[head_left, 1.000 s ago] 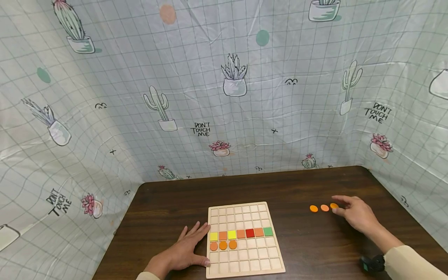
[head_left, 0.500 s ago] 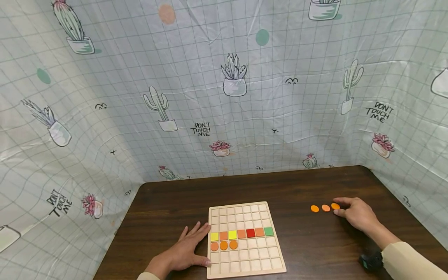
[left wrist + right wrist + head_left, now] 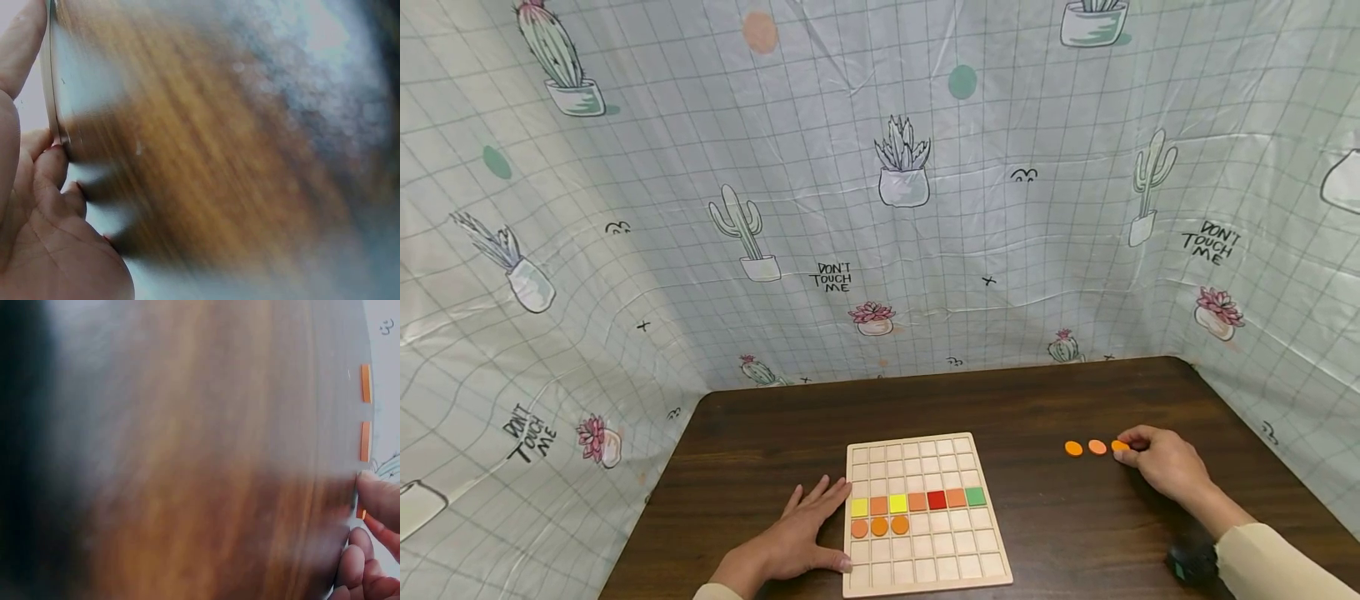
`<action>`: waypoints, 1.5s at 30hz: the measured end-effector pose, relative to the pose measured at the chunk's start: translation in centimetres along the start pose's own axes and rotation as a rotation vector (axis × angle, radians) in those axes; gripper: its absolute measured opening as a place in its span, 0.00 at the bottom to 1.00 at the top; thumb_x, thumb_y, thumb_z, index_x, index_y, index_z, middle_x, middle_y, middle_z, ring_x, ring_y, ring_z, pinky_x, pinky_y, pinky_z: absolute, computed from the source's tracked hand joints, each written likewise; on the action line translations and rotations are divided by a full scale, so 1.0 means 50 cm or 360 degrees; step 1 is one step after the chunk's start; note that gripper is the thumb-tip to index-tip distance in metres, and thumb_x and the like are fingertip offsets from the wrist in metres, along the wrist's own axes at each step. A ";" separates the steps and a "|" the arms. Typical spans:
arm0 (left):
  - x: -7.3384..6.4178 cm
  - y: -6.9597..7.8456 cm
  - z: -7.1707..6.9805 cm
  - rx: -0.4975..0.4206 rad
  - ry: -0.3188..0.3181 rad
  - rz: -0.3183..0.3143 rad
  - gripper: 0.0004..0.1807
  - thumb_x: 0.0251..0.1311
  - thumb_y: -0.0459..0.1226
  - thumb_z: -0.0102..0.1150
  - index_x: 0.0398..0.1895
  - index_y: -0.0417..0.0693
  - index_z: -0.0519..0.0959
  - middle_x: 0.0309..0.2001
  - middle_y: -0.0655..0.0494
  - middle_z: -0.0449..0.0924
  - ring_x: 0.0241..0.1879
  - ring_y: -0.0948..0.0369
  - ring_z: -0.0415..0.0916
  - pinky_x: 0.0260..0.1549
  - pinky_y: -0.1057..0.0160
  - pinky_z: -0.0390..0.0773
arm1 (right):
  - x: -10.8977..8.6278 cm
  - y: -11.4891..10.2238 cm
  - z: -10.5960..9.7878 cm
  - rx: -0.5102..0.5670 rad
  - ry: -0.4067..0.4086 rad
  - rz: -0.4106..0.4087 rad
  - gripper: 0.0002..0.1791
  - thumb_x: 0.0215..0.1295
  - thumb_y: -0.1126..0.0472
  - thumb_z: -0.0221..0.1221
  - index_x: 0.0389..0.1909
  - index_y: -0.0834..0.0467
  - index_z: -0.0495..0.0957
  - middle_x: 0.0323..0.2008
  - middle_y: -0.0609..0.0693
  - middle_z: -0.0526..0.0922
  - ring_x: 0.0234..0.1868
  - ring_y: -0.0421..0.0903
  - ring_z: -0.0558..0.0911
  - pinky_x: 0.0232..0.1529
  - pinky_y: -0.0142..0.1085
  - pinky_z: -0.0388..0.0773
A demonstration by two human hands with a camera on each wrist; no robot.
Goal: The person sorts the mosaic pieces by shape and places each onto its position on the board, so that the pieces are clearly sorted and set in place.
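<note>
My right hand (image 3: 1168, 467) is at the right side of the dark table, thumb and index finger pinching the rightmost orange disc (image 3: 1119, 447). In the right wrist view that disc (image 3: 360, 514) shows edge-on, partly hidden by the thumb. Two more discs lie in line to its left, a light orange disc (image 3: 1097, 447) and an orange disc (image 3: 1073, 448). My left hand (image 3: 786, 537) lies spread at the left edge of a wooden grid board (image 3: 936, 568), its thumb and fingertips touching that edge. The left wrist view shows the palm (image 3: 56, 250) beside the board's rim.
Across the board runs a row of coloured squares, among them a red square (image 3: 936, 500) and a green square (image 3: 975, 497). Below its left end sit three discs, including an orange disc (image 3: 879, 526). A black device (image 3: 1191, 562) is by the right sleeve. A patterned curtain (image 3: 955, 250) surrounds the table (image 3: 760, 450).
My right hand has shifted slightly right and toward me along with the rightmost disc, its fingers closer together on it. The left hand and the board keep their places.
</note>
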State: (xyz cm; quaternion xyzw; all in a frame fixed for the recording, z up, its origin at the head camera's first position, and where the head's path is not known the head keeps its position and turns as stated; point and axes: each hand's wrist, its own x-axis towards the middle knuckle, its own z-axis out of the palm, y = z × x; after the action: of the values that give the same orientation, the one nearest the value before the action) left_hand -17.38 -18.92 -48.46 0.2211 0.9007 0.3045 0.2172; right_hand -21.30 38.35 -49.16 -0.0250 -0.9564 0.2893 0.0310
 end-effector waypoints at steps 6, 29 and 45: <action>-0.001 -0.001 0.000 0.0001 -0.0002 0.0002 0.58 0.60 0.58 0.73 0.86 0.49 0.54 0.86 0.49 0.50 0.85 0.39 0.38 0.78 0.28 0.29 | -0.009 -0.002 -0.006 0.0026 0.0058 0.0036 0.22 0.73 0.52 0.66 0.53 0.69 0.82 0.44 0.64 0.88 0.43 0.61 0.85 0.41 0.57 0.78; 0.001 -0.006 -0.001 -0.0011 0.0010 0.0027 0.59 0.59 0.61 0.72 0.86 0.50 0.54 0.86 0.48 0.49 0.85 0.39 0.37 0.78 0.27 0.28 | -0.038 -0.055 0.013 0.0260 0.0116 0.0078 0.25 0.77 0.54 0.62 0.64 0.67 0.79 0.48 0.64 0.89 0.45 0.59 0.85 0.35 0.36 0.74; 0.032 -0.071 0.013 -0.0070 0.0023 0.0053 0.61 0.52 0.69 0.71 0.86 0.64 0.54 0.86 0.54 0.49 0.86 0.42 0.34 0.78 0.29 0.24 | -0.054 -0.143 0.048 0.0425 0.0057 0.0030 0.21 0.74 0.58 0.66 0.62 0.64 0.82 0.46 0.59 0.89 0.38 0.45 0.82 0.30 0.34 0.75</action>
State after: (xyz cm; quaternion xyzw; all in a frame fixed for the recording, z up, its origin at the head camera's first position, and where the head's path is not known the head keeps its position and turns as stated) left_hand -19.26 -20.33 -51.63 0.2290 0.8915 0.3295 0.2105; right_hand -19.01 30.90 -47.31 -0.0349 -0.9084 0.4137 0.0485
